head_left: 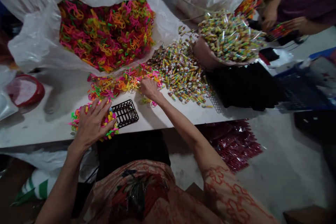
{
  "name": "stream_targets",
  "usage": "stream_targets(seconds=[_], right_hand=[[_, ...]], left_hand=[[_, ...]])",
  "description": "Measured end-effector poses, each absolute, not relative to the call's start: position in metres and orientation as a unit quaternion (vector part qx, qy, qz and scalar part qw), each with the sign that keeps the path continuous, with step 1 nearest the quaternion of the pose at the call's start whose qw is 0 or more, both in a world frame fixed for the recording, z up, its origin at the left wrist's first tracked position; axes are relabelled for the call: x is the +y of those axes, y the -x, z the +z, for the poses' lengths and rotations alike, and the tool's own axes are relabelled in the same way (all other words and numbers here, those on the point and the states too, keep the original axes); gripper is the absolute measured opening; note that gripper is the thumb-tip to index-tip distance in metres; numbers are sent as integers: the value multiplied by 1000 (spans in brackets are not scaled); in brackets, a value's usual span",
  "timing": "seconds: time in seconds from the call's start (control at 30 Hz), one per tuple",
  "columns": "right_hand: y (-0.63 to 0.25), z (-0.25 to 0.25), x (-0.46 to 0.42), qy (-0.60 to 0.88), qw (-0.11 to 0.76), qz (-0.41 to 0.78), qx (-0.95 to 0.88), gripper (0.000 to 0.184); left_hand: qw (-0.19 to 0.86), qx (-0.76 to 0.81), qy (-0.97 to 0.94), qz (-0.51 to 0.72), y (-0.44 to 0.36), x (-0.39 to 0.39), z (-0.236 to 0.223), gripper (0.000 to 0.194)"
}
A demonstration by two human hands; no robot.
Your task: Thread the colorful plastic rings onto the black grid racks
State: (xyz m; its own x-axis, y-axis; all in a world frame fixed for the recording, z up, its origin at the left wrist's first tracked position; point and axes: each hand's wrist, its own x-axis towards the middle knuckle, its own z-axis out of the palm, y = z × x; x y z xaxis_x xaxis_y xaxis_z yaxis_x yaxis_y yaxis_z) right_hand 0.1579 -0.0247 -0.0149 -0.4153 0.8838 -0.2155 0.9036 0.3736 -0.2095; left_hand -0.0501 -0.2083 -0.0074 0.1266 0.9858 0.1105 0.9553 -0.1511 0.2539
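Left hand (pixel 91 122): fingers spread over bright pieces (pixel 106 120); black tray (pixel 128 123) beside thumb. Right hand (pixel 150 88): at loose pile (pixel 105 85); grasp cannot be determined.

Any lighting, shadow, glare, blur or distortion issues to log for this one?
Head view: dim overall, corners darker; head view: glints on the maroon packs, sheen on the bag; head view: soft shadow on the table by the right hand; head view: black stack loses most detail; head view: bagged pieces look soft, edges seem wide-angle stretched.
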Motion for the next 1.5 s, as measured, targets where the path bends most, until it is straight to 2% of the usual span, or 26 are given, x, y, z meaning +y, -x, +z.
stream_targets(seconds=[0.1,0.23,0.33,0.4,0.47,0.57,0.83,0.93,1.07,1.17,1.27,1.4,1.5], right_hand=[[-155,-20,-16,-531,34,-134,836,33],[-161,-24,-31,-574,-59,-175,798,30],[-161,-31,-54,-538,-159,-316,765,18],[-154,-39,-71,-480,-209,-438,731,17],[-143,-48,-85,-434,-229,-532,691,17],[-130,-56,-96,-395,-238,-596,657,11],[-127,-55,-98,-377,-309,-572,660,12],[-126,-61,-98,-401,-330,-609,600,13],[-123,-65,-97,-418,-333,-717,447,34],[-120,-63,-100,-426,-354,-725,409,39],[-113,-61,-106,-422,-355,-686,475,35],[-100,-64,-113,-432,-344,-598,581,17],[-93,-69,-115,-431,-302,-547,651,10]], left_hand=[[62,649,-749,118,52,-209,-6,59],[61,645,-752,119,55,-210,-7,58],[58,639,-757,127,57,-211,-8,59],[51,632,-761,134,57,-211,-8,60],[42,626,-767,139,56,-211,-8,60],[42,624,-768,136,56,-211,-8,60],[35,628,-766,135,56,-211,-8,58],[37,628,-766,134,55,-211,-8,57],[45,633,-761,135,55,-211,-8,59],[50,636,-758,136,55,-211,-8,61],[52,635,-759,133,54,-212,-7,62],[54,633,-761,131,54,-212,-6,60],[54,634,-761,126,54,-212,-7,61]])
